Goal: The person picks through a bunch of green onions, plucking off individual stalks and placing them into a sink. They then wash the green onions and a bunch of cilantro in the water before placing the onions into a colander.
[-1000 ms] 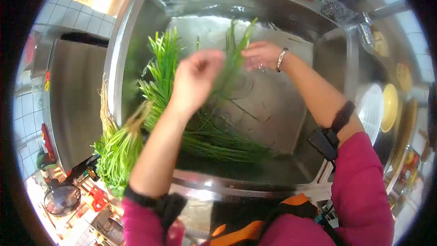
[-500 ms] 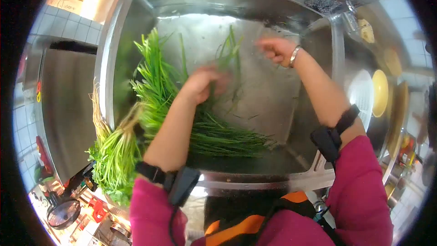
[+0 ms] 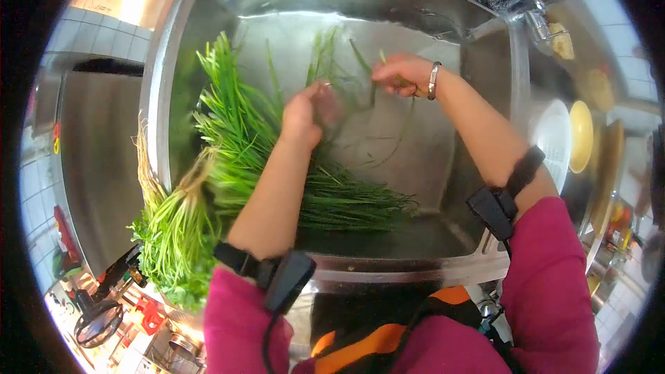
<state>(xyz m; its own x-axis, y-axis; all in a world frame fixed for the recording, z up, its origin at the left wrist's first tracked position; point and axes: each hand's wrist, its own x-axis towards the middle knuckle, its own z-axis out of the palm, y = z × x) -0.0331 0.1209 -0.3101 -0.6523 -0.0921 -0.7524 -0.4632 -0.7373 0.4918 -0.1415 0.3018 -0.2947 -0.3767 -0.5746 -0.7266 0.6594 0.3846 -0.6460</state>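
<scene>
Inside a metal sink [image 3: 422, 159], a large heap of long green garlic chives [image 3: 239, 107] lies along the left side and the front. My left hand [image 3: 308, 114] is over the heap, its fingers blurred and curled around a few chive blades [image 3: 321, 55] that stick up beyond it. To its right, my right hand [image 3: 407, 75] is closed in a pinch on some thin blades; a pale end shows above the fingers. A dark loose blade [image 3: 360, 57] slants just left of the right hand. Scattered bits lie on the sink floor.
A bunch of leafy greens with roots [image 3: 183, 235] hangs over the left sink edge. A faucet [image 3: 537, 24] is at the back right. A white colander [image 3: 552, 138] and a yellow bowl [image 3: 580, 136] stand at the right. A frying pan [image 3: 99, 322] is at the lower left.
My right hand has moved slightly left and now pinches thin blades. The left hand has risen a little, and the blades at it have shifted left. The view has shifted slightly.
</scene>
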